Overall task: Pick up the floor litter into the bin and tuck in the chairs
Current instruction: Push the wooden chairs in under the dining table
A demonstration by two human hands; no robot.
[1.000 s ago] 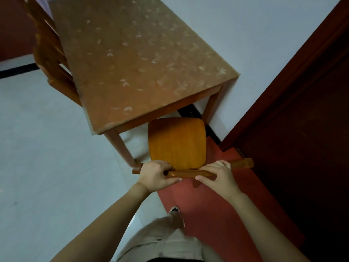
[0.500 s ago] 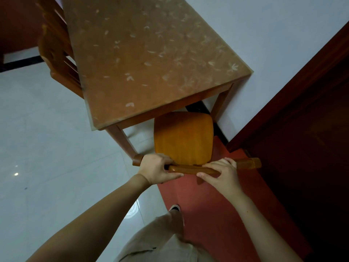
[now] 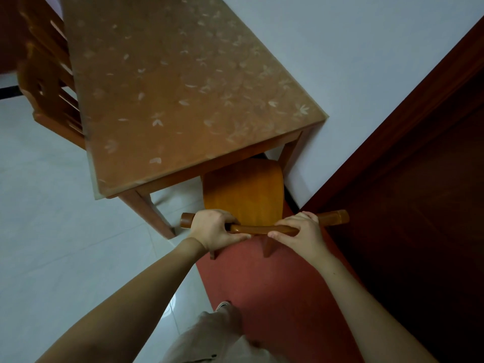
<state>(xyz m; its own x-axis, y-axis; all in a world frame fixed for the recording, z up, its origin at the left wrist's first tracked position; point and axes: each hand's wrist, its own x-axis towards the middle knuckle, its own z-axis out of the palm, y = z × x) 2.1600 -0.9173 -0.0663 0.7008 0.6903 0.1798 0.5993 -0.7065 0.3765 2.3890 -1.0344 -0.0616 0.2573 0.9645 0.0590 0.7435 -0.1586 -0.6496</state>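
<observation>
A wooden chair (image 3: 243, 195) with an orange seat stands at the near short end of a wooden table (image 3: 183, 95); the far part of its seat lies under the tabletop edge. My left hand (image 3: 213, 231) grips the left part of the chair's top rail, and my right hand (image 3: 301, 231) grips the rail right of centre. A second wooden chair (image 3: 49, 82) is pushed against the table's left long side. No litter or bin is in view.
A white wall runs along the table's right side. A dark red-brown door (image 3: 419, 205) stands close on the right. A red mat (image 3: 275, 297) lies under my feet, and pale floor tiles (image 3: 65, 244) spread to the left. My shoe (image 3: 222, 305) shows below.
The chair has slid forward, so more of its seat is under the table. Both hands have stayed on the top rail and moved forward with it.
</observation>
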